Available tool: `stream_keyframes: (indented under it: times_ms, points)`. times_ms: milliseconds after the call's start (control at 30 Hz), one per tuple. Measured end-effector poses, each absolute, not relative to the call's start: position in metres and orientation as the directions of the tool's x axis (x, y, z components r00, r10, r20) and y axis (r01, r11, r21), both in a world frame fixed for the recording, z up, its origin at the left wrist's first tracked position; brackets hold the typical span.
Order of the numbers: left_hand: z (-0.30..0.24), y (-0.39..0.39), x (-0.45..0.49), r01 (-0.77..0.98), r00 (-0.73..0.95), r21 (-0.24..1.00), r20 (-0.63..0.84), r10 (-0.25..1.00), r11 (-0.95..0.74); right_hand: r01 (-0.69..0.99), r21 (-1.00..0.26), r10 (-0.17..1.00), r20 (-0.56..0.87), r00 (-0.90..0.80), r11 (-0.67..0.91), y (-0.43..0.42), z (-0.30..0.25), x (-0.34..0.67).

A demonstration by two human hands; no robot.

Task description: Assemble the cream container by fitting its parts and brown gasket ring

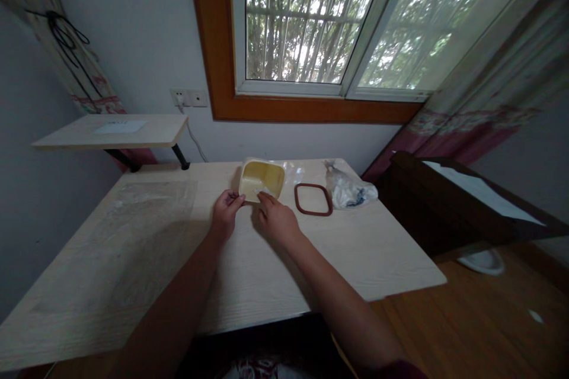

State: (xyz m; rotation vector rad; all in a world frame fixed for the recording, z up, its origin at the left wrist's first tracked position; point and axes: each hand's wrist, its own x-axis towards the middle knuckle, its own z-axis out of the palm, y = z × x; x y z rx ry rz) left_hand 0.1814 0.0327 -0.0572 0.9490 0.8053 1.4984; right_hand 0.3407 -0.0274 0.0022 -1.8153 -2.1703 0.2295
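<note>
Container (pixel 262 179), yellow plastic, on desk (pixel 133 260), its near rim gripped by right hand (pixel 278 219), fingers partly hiding a small pale scrap (pixel 259 192). Left hand (pixel 226 213) half-curled, fingertips at container's corner, grip unclear. Brown gasket (pixel 313 199) just beside.

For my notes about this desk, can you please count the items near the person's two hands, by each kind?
Plastic containers: 1, yellow
Sealing rings: 1, brown
Plastic bags: 1, clear
Total: 3
</note>
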Motion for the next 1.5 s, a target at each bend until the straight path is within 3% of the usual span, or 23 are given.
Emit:
stream_keyframes:
  times_ms: [233,767,1500]
  points:
    - [-0.057,0.032,0.183,-0.436,-0.043,0.89,0.128,0.991,-0.134,0.878,-0.39,0.958,0.171,-0.229,0.279,-0.027,0.002,0.337]
    - [-0.055,0.032,0.182,-0.484,-0.042,0.869,0.092,0.995,-0.1,0.979,-0.143,0.983,0.132,-0.13,0.148,-0.019,0.003,0.351]
    - [-0.054,0.032,0.182,-0.463,-0.055,0.878,0.106,0.993,-0.119,0.976,-0.156,0.98,0.154,-0.127,0.151,-0.018,0.0,0.35]
